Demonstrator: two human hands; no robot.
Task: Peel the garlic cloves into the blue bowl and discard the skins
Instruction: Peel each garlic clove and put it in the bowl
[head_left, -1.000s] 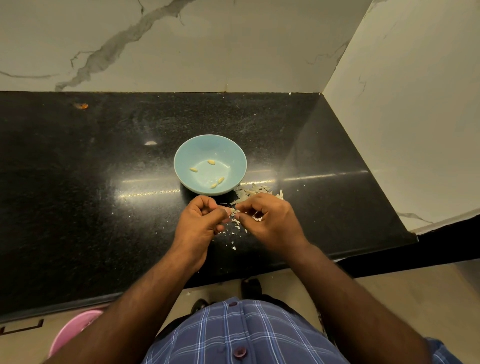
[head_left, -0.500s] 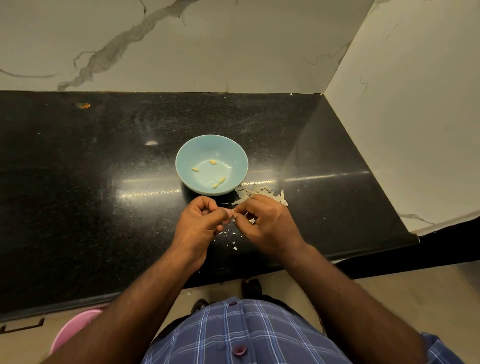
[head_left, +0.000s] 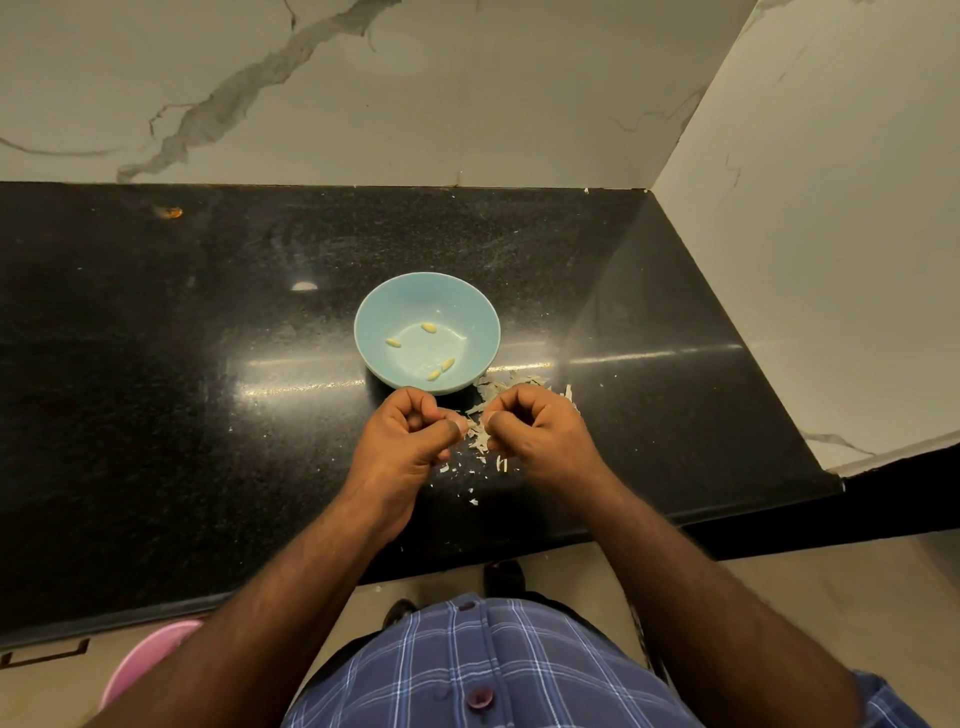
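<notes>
The blue bowl (head_left: 415, 296) sits mid-counter with several peeled garlic cloves (head_left: 428, 327) inside. Just in front of it, my left hand (head_left: 405, 447) has its fingers curled and pinches a small garlic clove (head_left: 453, 415), which is mostly hidden by thumb and fingers. My right hand (head_left: 540, 431) is a little to its right, with thumb and fingers pinched on a bit of papery skin (head_left: 480, 434). A pile of pale garlic skins (head_left: 498, 387) lies beside the bowl's near right, partly hidden under my right hand. Small flakes (head_left: 467, 467) are scattered below my hands.
The black granite counter (head_left: 208, 389) meets marble walls at the back and right. Its front edge runs just under my forearms. A pink bin (head_left: 150, 654) stands on the floor at the lower left. An orange speck (head_left: 169, 211) lies at the far left back.
My two hands, fingertips together before, have drawn slightly apart, the right one moving right. The bowl and the skin pile stay where they were.
</notes>
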